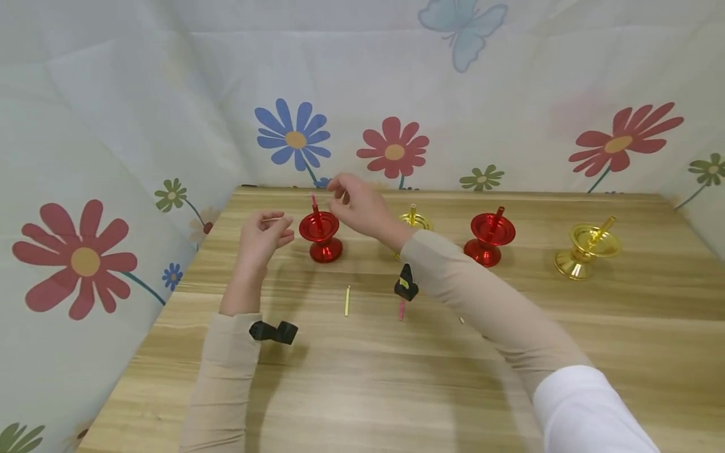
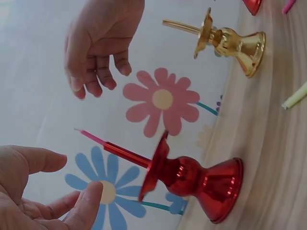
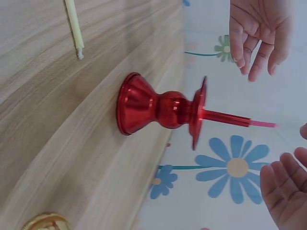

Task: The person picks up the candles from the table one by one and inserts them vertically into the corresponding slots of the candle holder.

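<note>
A shiny red candle holder (image 1: 325,251) stands upright at the left of the row, with a thin pink candle (image 2: 91,137) upright in its tube. To the left of this holder is my left hand (image 1: 263,239), its fingers relaxed and apart from the candle. My right hand (image 1: 359,204) hovers just right of the candle top, fingers loosely bent, holding nothing. Both wrist views show a gap between the candle and each hand. On the table in front lie a pale yellow candle (image 1: 347,302) and another pink candle (image 1: 401,310), the latter partly covered by the black wrist camera.
Behind my right wrist stands a gold candle holder (image 1: 416,220), partly hidden. Farther right are a second red holder (image 1: 489,233) and a second gold holder (image 1: 589,245). A small pale tip (image 1: 461,320) shows beside my right sleeve. Flowered cloth (image 1: 340,75) hangs behind the wooden table (image 1: 362,390).
</note>
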`<state>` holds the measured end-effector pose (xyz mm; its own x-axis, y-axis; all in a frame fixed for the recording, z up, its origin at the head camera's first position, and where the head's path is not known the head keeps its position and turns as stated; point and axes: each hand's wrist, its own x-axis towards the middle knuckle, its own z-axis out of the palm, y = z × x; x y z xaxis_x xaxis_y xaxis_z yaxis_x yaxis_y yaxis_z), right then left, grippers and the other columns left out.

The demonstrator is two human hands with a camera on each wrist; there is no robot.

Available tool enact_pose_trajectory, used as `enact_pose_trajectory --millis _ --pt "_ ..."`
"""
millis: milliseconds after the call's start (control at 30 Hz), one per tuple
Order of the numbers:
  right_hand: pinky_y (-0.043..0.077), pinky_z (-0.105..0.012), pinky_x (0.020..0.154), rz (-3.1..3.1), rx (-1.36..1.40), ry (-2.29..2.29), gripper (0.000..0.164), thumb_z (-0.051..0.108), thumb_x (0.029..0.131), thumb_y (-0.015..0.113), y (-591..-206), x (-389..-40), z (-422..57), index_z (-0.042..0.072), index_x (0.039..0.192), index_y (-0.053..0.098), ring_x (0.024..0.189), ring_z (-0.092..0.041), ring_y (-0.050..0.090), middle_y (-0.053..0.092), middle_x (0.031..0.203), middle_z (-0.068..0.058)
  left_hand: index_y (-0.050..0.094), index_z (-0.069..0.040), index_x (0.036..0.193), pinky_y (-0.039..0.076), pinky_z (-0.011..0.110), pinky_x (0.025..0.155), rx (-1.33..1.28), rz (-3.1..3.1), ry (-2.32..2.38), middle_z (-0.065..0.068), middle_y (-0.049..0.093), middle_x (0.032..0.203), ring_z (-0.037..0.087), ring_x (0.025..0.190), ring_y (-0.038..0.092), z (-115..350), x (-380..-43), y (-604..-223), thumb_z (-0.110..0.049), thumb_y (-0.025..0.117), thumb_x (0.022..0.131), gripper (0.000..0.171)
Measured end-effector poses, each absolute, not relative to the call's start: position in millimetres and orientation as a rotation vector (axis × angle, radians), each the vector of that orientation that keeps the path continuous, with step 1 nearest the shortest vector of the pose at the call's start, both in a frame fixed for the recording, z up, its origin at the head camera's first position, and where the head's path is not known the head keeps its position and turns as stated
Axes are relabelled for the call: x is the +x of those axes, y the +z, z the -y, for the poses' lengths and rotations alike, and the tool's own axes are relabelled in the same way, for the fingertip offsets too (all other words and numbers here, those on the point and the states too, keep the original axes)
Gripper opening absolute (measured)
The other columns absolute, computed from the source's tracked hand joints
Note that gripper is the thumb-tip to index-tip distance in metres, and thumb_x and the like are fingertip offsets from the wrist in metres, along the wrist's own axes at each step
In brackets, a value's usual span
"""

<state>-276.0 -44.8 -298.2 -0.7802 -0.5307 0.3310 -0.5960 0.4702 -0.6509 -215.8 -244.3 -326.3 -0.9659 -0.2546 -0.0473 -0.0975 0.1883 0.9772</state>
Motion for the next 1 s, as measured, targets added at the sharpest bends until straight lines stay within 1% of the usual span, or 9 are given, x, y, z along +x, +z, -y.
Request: enact_pose_trajectory --millis 167,333,500,733,867,933,1000 --pt "0.05 -0.027 0.079 2.601 0.994 1.198 0.025 0.015 0.091 0.059 -291 -267 31 0.004 0.114 0.058 0.094 -0.024 0.056 0.06 0.104 -0.008 0.043 0.006 0.131 0.054 0.015 0.076 0.284 2.316 -1.867 0.007 0.051 0.103 0.008 0.079 0.061 236 -207 -315 -0.021 0.058 0.095 0.048" --pt "0.05 -0.029 0.081 2.598 0.991 1.16 0.023 0.015 0.09 0.06 -287 -256 17 0.003 0.11 0.058 0.093 -0.024 0.056 0.061 0.102 -0.009 0.044 0.006 0.129 0.055 0.016 0.077 0.167 2.326 -1.867 0.007 0.052 0.103 0.012 0.082 0.064 227 -201 -309 -0.019 0.057 0.095 0.044" --pt "0.05 -0.03 0.08 2.587 1.001 1.094 0.021 0.014 0.09 0.061 -285 -242 3 0.001 0.106 0.057 0.088 -0.023 0.056 0.06 0.098 -0.011 0.044 0.008 0.128 0.055 0.016 0.076 0.067 2.36 -1.877 0.007 0.052 0.1 0.009 0.08 0.064 217 -201 -307 -0.016 0.056 0.096 0.042" --pt "0.051 -0.033 0.076 2.569 0.964 1.025 0.017 0.011 0.087 0.062 -285 -222 -22 -0.001 0.099 0.06 0.082 -0.024 0.056 0.061 0.091 -0.012 0.046 0.007 0.126 0.055 0.017 0.076 0.032 2.411 -1.89 0.006 0.052 0.099 0.009 0.079 0.062 206 -207 -310 -0.016 0.057 0.095 0.04" --pt "0.051 -0.033 0.074 2.612 0.925 0.998 0.016 0.012 0.087 0.062 -290 -215 -35 -0.001 0.098 0.06 0.08 -0.023 0.055 0.062 0.09 -0.012 0.045 0.007 0.126 0.055 0.017 0.075 0.025 2.424 -1.928 0.008 0.052 0.1 0.008 0.079 0.061 197 -210 -312 -0.016 0.057 0.095 0.04" --pt "0.051 -0.033 0.074 2.647 0.906 0.996 0.017 0.013 0.088 0.062 -292 -212 -41 0.0 0.099 0.06 0.08 -0.023 0.055 0.062 0.091 -0.012 0.045 0.007 0.126 0.056 0.018 0.076 0.031 2.429 -1.95 0.009 0.052 0.101 0.008 0.079 0.061 192 -213 -314 -0.015 0.057 0.095 0.04" --pt "0.051 -0.033 0.074 2.672 0.886 0.995 0.018 0.013 0.088 0.063 -295 -209 -46 -0.001 0.1 0.06 0.081 -0.024 0.056 0.062 0.091 -0.012 0.045 0.007 0.127 0.056 0.022 0.079 0.032 2.436 -1.974 0.01 0.053 0.103 0.011 0.081 0.061 187 -215 -316 -0.013 0.056 0.096 0.039"
